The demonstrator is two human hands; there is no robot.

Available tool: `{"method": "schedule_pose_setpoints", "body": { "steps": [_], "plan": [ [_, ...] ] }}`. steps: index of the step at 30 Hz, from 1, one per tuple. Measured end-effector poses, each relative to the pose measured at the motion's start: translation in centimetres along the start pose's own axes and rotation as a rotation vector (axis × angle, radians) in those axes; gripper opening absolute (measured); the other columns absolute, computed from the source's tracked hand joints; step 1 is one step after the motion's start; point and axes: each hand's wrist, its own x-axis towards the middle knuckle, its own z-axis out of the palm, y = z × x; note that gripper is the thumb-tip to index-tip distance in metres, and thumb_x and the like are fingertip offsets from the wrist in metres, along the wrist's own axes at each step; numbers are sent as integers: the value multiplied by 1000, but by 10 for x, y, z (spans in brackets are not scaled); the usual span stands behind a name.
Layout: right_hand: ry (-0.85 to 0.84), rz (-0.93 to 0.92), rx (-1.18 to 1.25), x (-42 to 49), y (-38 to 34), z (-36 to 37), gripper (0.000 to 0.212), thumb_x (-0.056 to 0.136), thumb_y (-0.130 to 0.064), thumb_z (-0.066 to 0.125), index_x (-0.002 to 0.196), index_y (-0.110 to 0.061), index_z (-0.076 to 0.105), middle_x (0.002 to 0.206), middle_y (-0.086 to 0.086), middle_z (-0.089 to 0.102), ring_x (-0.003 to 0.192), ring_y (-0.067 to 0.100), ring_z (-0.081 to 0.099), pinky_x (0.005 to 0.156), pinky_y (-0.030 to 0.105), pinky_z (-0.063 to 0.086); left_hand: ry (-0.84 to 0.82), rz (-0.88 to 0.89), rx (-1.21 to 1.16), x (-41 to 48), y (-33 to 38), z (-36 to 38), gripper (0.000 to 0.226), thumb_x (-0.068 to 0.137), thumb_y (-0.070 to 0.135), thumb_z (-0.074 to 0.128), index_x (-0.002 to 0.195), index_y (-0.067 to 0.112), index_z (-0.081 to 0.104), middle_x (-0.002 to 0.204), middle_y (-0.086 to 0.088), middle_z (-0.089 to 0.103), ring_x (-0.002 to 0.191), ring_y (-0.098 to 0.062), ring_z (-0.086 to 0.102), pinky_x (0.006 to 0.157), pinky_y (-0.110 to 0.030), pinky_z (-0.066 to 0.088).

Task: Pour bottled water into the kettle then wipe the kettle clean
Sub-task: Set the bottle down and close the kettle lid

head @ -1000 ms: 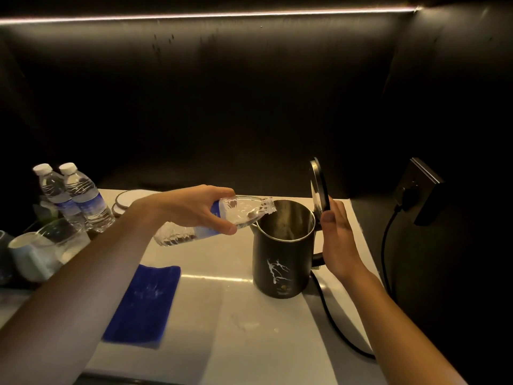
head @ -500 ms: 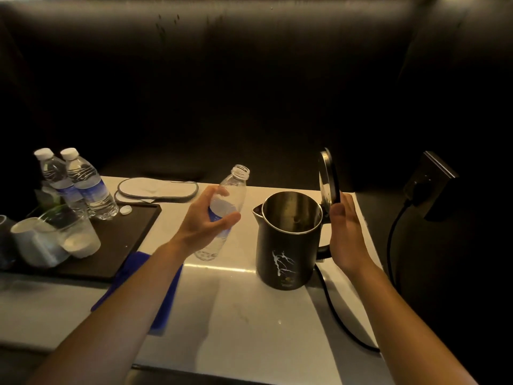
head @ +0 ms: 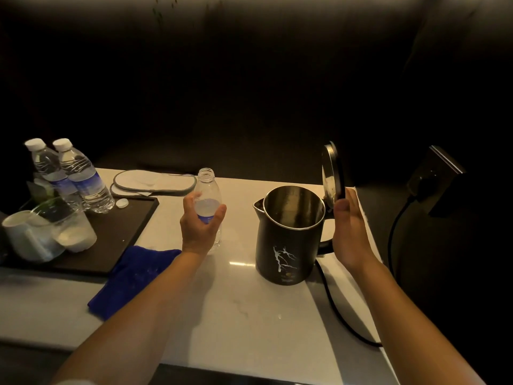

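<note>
Head view looks down on a pale surface (head: 249,323) in dim, warm light. The left hand (head: 200,226) is curled around an uncapped clear bottle (head: 208,190), thumb on one side and fingers on the other, holding it upright with its base at or just above the surface; whether it touches cannot be told. The bottle looks nearly empty. To its right stands the dark kettle (head: 288,240), marked with a white splash pattern, its shiny inside exposed and its spout facing the bottle. The kettle lid (head: 331,173) stands hinged open, almost vertical. The right hand (head: 350,232) is flat and open, fingers together, its fingertips against the lower back of the lid, beside the kettle handle. A black cord (head: 341,315) runs from the kettle base along the surface toward the right edge. A blue cloth (head: 133,276) lies partly under the left forearm, next to a dark tray (head: 122,240). On the tray stand two capped water bottles (head: 72,176), a loose white cap (head: 122,203), a cup (head: 25,237) and a glass (head: 69,229). Behind the tray lie pale flat slippers (head: 152,180).
</note>
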Motion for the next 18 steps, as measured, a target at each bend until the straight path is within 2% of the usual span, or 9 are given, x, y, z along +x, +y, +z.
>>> {"method": "schedule_pose_setpoints", "body": {
  "steps": [2,4,6,10,13,16,18],
  "plan": [
    [5,4,0,-1,-1,0,99,67,-96,16,140,-34,40,132,-3,47,117,5,47,88,11,32,15,-11,-4,-1,-2,1,66,87,33,74,138,9,41,140,-19,53,115,-19,52,94,-34,53],
    [6,3,5,-2,-2,1,85,66,-96,16,133,-47,37,130,-7,46,116,-1,45,88,8,30,26,-10,-6,1,-6,0,66,87,32,74,139,8,41,140,-19,52,116,-19,51,95,-37,53],
    [2,8,2,-2,-3,1,78,67,-96,15,127,-51,36,129,-10,44,116,-5,44,88,8,29,21,5,1,2,-11,-1,68,87,36,73,139,8,40,141,-19,52,117,-19,51,95,-32,51],
    [12,-11,11,-2,-2,1,84,70,-94,17,133,-44,41,130,-8,50,117,-6,46,88,7,33,6,19,12,3,-20,-3,74,83,43,69,141,7,38,142,-19,51,118,-19,51,87,-11,41],
    [13,-7,11,-3,-4,2,68,69,-94,17,121,-56,39,123,-24,45,109,-27,39,84,-5,28,-17,40,11,2,-21,-3,76,83,41,70,142,7,35,144,-20,49,119,-20,50,89,-16,44],
    [15,12,10,-3,-5,2,63,69,-94,18,119,-59,37,127,-14,46,114,-16,42,85,0,30,-31,45,4,-1,-18,-5,81,82,42,72,144,10,30,145,-18,46,120,-20,49,93,-27,48],
    [4,32,7,-4,-5,1,57,74,-90,18,119,-59,36,129,-13,44,114,-13,41,84,-2,29,8,41,-5,-8,-12,-11,86,80,46,72,146,13,27,144,-17,46,122,-18,50,96,-19,45]
  ]
}}
